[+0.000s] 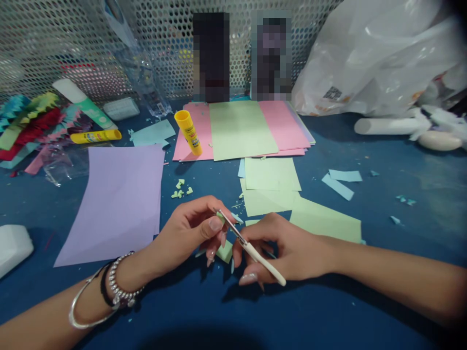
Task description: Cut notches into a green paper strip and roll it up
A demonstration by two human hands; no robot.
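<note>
My left hand (pixel 197 226) pinches a small piece of green paper (pixel 220 217) between thumb and fingers. White-handled scissors (pixel 251 250) are held in my right hand (pixel 280 248), their blades pointing up and left to the green piece. Whether the blades touch the paper is hard to tell. Under my left fingers, a green paper piece (pixel 225 251) shows just above the table. Several tiny green cut-outs (pixel 180 190), some heart-like, lie beyond my left hand. Green paper sheets (pixel 272 174) overlap beyond my right hand.
Purple sheets (pixel 120 194) lie at left. A yellow glue stick (pixel 188 132) stands by stacked pink and green paper (pixel 241 129). Another yellow tube (pixel 96 136) and a white-green glue stick (pixel 85 104) lie at back left. A plastic bag (pixel 365 58) sits back right, blue strips (pixel 339 184) before it.
</note>
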